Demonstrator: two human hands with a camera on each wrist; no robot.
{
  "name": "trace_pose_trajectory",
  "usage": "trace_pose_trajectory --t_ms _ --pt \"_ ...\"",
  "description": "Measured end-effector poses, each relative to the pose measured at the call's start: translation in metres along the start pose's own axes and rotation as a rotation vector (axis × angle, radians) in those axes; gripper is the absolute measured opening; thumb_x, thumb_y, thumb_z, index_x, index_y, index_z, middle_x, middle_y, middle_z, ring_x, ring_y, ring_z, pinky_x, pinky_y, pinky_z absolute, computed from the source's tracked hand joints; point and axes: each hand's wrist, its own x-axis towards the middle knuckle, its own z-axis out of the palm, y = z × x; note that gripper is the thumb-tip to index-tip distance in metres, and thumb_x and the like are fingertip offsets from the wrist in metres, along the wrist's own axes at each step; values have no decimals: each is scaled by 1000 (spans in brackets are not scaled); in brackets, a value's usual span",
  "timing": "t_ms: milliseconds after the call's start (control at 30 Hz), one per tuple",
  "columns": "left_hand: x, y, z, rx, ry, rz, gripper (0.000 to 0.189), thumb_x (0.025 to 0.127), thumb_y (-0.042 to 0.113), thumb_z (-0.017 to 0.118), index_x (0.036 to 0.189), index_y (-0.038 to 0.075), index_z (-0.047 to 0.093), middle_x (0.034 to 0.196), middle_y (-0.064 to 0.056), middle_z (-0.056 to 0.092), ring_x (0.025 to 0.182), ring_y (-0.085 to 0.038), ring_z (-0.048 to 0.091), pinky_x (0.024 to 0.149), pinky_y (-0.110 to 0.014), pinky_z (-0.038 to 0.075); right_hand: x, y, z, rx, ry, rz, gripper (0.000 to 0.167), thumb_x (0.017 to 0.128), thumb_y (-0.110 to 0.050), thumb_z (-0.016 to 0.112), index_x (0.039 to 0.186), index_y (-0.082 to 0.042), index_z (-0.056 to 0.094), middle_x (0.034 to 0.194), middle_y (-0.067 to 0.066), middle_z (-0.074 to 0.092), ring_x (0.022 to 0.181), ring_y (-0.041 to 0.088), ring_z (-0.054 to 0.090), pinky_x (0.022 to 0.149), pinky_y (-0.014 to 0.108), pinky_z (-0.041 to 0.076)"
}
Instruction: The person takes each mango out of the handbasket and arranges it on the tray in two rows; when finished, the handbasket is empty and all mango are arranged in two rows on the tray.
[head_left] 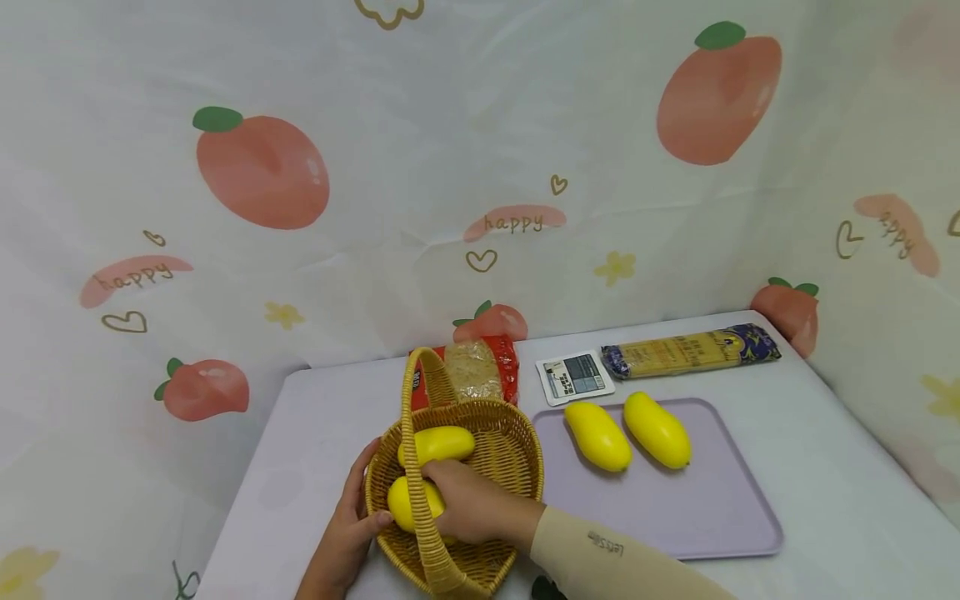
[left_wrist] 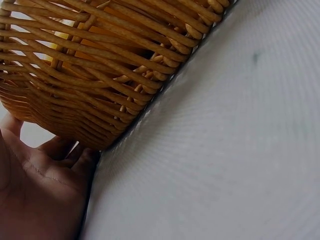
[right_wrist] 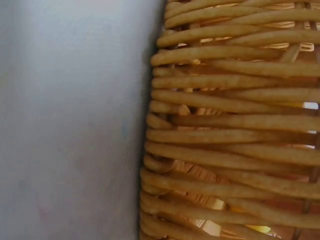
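Observation:
A woven heart-shaped basket [head_left: 517,454] with an arched handle stands at the front of the table. My left hand [head_left: 350,521] holds its left side, with the thumb at the rim. In the left wrist view, the fingers of the left hand [left_wrist: 47,180] touch the basket's outer wall [left_wrist: 75,100] low down. My right hand [head_left: 472,500] reaches inside the basket and grips a yellow mango [head_left: 401,502] near the left wall; its fingertips are hidden. Another yellow mango [head_left: 450,442] lies behind it in the basket. The right wrist view is filled by wicker wall [right_wrist: 235,125] and white tablecloth.
Right of the basket, a light purple tray [head_left: 675,521] bears two more yellow mangoes [head_left: 597,436]. Behind it lie a white labelled packet [head_left: 575,377] and a long pack of noodles [head_left: 690,352]. A red-and-clear food bag [head_left: 476,367] sits behind the basket, near the cloth backdrop.

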Motion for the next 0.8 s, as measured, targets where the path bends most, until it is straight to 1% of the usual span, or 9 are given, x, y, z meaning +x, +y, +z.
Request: trace_pose_trajectory --t_ms 100,233,333,400,533,800 --pt "1 0 0 -2 5 10 97 101 14 79 176 31 20 176 -15 18 150 -16 43 114 -28 43 -2 0 -2 24 21 12 63 91 -26 89 145 -10 62 130 -4 63 112 6 54 97 29 49" --pt "2 1 1 5 24 7 99 100 13 79 176 25 17 176 -16 18 150 -13 42 113 -28 43 -7 0 -6 118 57 39 64 90 -27 90 145 -11 63 131 -4 62 112 7 55 95 31 50" --pt "2 1 2 14 38 -3 100 99 14 80 176 25 17 176 -14 19 150 -12 41 113 -28 43 -12 2 -10 189 95 56 62 89 -25 89 143 -10 63 129 -4 63 107 9 56 91 33 50" --pt "2 1 2 16 45 -10 100 99 14 80 176 26 18 177 -13 19 151 -12 40 113 -27 43 -15 4 -13 216 115 55 62 88 -24 89 143 -8 63 129 -2 63 105 10 56 91 33 51" --pt "2 1 3 12 46 -18 100 99 15 81 176 27 18 177 -11 19 151 -14 39 112 -26 42 -21 6 -20 239 143 39 65 90 -28 89 143 -3 63 132 2 65 108 12 58 96 36 51" --pt "1 1 3 10 38 -8 99 100 12 79 176 25 17 176 -12 20 150 -18 42 112 -29 44 -41 11 -43 266 224 39 68 97 -36 85 151 -4 58 143 9 59 121 23 57 104 49 50"
